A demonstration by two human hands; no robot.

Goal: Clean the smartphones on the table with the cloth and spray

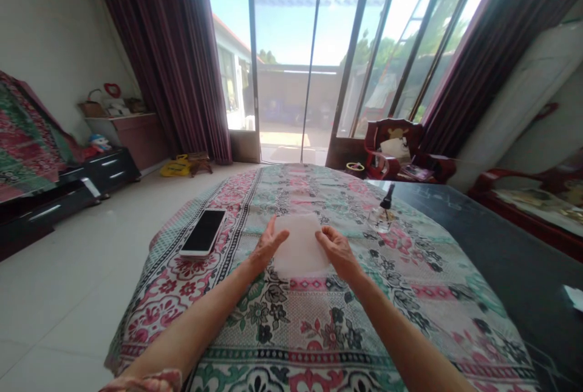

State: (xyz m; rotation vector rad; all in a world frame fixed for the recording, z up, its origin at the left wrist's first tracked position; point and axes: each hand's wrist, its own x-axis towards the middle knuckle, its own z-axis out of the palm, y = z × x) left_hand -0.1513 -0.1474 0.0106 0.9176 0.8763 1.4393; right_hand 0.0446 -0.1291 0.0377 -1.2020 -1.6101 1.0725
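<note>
A thin pale translucent sheet (300,243) lies flat on the floral patterned cloth (291,331) that covers the table. My left hand (266,249) pinches the sheet's left edge between thumb and fingers. My right hand (336,249) grips its right edge the same way, fingers curled. Both forearms reach in from the bottom of the view.
A smartphone (203,232) lies face up on the cloth to the left of the sheet. A small glass bottle with a dark cap (382,213) stands to the right. A dark table surface (501,258) extends right. A red armchair (396,149) stands by the glass doors.
</note>
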